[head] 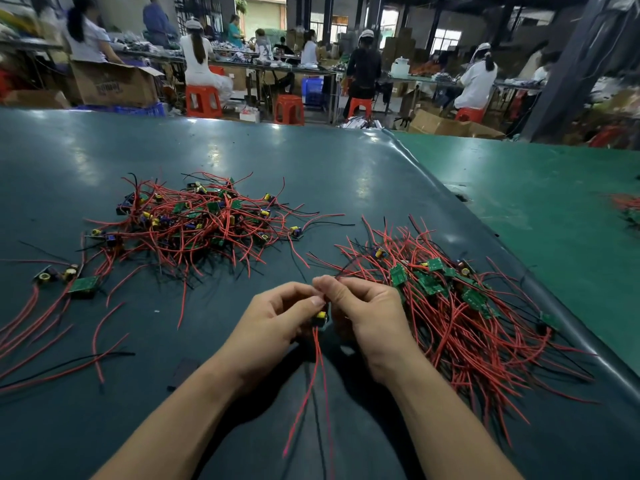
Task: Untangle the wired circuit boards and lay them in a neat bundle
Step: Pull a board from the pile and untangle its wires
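Your left hand and right hand meet fingertip to fingertip above table, both curled, pinching one small circuit board between them. Its red wires hang toward you. Two heaps: tangled pile beyond-left of held board, laid bundle right of it. Three loose boards far left.

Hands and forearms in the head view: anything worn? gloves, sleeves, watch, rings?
Nothing worn that shows. The left hand and right hand are bare: no gloves, no rings visible. Both forearms are bare to the frame's bottom edge, with no sleeves, watch or wrist strap. Fingernails are short and unpainted.
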{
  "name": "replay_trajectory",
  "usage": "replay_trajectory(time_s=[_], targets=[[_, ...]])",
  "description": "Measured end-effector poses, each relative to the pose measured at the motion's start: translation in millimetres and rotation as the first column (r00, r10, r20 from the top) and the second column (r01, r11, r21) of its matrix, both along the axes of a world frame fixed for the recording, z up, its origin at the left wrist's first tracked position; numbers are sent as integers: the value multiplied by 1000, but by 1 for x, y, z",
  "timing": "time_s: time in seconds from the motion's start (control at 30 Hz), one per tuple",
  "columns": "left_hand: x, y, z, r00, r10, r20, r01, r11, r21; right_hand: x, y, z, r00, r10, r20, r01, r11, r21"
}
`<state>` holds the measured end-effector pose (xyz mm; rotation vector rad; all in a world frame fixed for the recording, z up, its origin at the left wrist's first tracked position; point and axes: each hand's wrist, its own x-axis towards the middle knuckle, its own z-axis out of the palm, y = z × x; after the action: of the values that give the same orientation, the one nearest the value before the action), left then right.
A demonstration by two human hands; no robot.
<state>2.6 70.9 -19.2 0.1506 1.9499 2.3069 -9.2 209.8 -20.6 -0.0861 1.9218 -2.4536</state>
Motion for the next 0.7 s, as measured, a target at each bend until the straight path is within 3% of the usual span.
replay_trajectory(time_s=[0.1, 0.27, 0.37, 0.5, 0.6, 0.7], targets=[[-1, 0, 1, 996, 87, 34, -88, 996, 28, 1, -2, 0, 999, 23, -30, -21, 999, 46], [3, 3, 8, 994, 92, 58, -96, 992, 78, 1, -1, -2, 995, -41, -94, 53, 990, 132], [4, 3, 9, 994, 67, 83, -77, 990, 115, 1, 2, -3, 1000, -2, -30, 3, 999, 47], [6, 1, 5, 998, 47, -38, -46, 999, 29, 1, 3, -2, 994, 106, 32, -107, 994, 31], [4, -2, 4, 998, -20, -62, 21, 1000, 18, 0, 3, -3, 995, 93, 29, -94, 994, 46], [5, -4, 3, 995, -78, -62, 77, 997, -28, -4, 3, -2, 999, 35, 40, -33, 999, -35]])
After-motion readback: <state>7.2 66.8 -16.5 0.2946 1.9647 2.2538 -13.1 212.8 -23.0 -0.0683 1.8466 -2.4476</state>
